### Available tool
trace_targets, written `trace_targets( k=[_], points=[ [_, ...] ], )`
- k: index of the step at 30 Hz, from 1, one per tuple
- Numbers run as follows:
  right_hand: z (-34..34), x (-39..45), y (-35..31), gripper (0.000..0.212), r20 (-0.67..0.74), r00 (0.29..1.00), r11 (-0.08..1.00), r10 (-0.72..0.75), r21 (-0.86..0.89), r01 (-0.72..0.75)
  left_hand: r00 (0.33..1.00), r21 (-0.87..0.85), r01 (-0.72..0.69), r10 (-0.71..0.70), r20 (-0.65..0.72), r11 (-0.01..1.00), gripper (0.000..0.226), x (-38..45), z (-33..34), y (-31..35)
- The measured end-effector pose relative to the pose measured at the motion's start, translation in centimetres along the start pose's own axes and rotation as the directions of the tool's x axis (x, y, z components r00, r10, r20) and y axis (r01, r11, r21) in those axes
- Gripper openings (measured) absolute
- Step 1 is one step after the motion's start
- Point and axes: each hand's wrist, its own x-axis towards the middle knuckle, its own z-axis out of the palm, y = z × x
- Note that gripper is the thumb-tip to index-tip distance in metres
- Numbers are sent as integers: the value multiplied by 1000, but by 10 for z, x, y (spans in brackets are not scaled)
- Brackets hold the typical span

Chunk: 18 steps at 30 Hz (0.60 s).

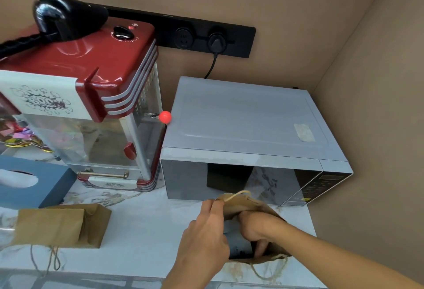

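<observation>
An open brown paper bag (246, 203) with rope handles stands on the marble counter in front of the microwave. My left hand (204, 240) pinches the bag's far rim beside one handle and holds the mouth apart. My right hand (257, 226) reaches down into the bag, fingers curled round a dark grey-blue box (238, 246) that sits partly inside. The bag's walls and my fingers hide the lower part of the box.
A silver microwave (247, 128) fills the right corner against the brown walls. A red popcorn machine (91, 96) stands to its left. A blue tissue box (29, 183) and a second, folded paper bag (62, 226) lie at the left. The counter's front edge (91, 279) runs below.
</observation>
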Motion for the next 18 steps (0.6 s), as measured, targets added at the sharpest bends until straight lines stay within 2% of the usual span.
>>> trace_targets(
  k=[1, 3, 4, 5, 7, 9, 11, 15, 16, 18],
  points=[
    [-3, -10, -2, 42, -71, 997, 1000, -15, -22, 13, 1000, -15, -2, 2, -4, 1000, 58, 2, -1, 0],
    [-8, -30, -2, 30, -262, 953, 988, -154, -65, 142, 1000, -54, 3, -4, -19, 999, 56, 7, -6, 0],
    [-8, -40, 0, 23, -367, 901, 971, -233, -44, 233, 1000, -69, 4, -6, -31, 998, 55, 10, -9, -1],
    [-9, -49, 4, 24, -457, 844, 948, -279, 6, 317, 999, -79, 7, -10, -40, 997, 56, 13, -12, -3],
    [-14, -67, 10, 30, -613, 737, 894, -284, 108, 434, 998, -107, 11, -17, -58, 994, 61, 18, -19, -6],
    [-18, -77, 19, 24, -747, 619, 795, -241, 214, 568, 997, -141, 8, -20, -80, 990, 63, 22, -25, -8],
    [-22, -83, 27, 13, -833, 536, 631, -134, 346, 695, 995, -158, -11, -5, -102, 987, 58, 25, -29, -9],
    [-33, -95, 38, 12, -847, 531, 278, -5, 509, 815, 992, -161, -42, 23, -120, 986, 46, 21, -33, -12],
    [-36, -98, 41, 13, -849, 528, 168, 3, 521, 837, 991, -174, -50, 27, -131, 983, 43, 19, -36, -12],
    [-44, -103, 46, 16, -849, 527, -131, -44, 528, 839, 975, -217, -102, 55, -216, 971, 32, 14, -42, -10]
  ],
)
